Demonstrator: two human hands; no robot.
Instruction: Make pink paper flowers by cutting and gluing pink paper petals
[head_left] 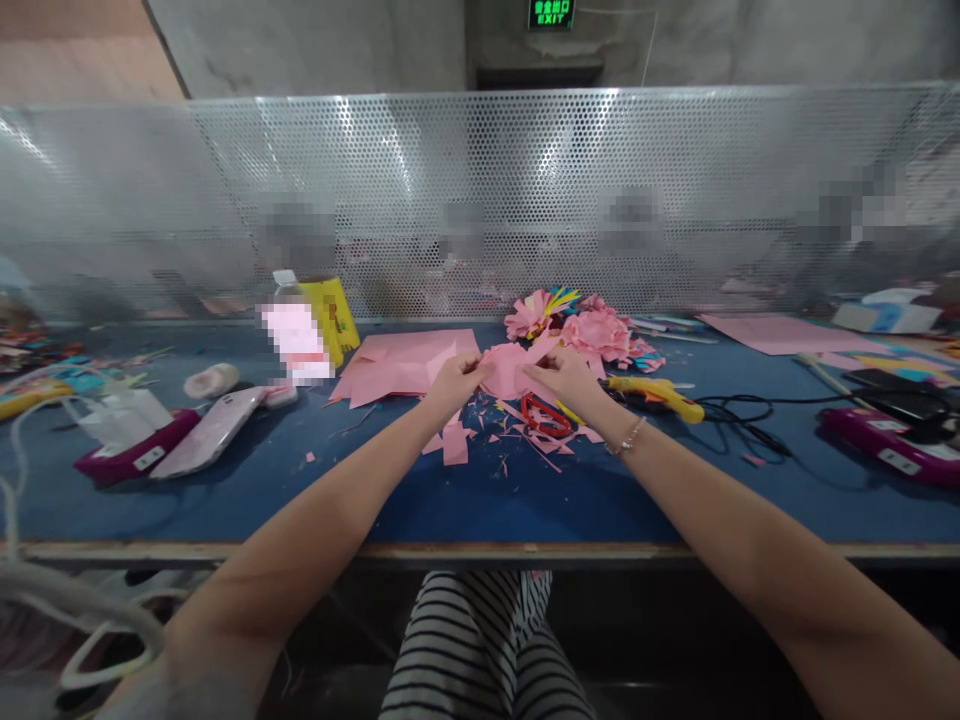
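Note:
Between my hands a piece of pink paper (504,371) is held up over the blue table. My left hand (456,385) pinches its left edge, thumb and fingers together. At its right side my right hand (568,377) is closed on the paper too. Just below lie red-handled scissors (546,418) among pink paper scraps (455,443). Larger pink sheets (394,365) lie to the left, behind my left hand. Past my right hand are pink paper flowers (598,330), one with yellow and blue strips. A yellow glue gun (660,394) rests right of my right wrist.
On the left are a bottle (295,340), a yellow box (334,315), a phone (212,432) and a purple power strip (139,450). Black cable (750,405) runs right toward another purple power strip (892,445). A perforated metal screen (420,200) stands along the back.

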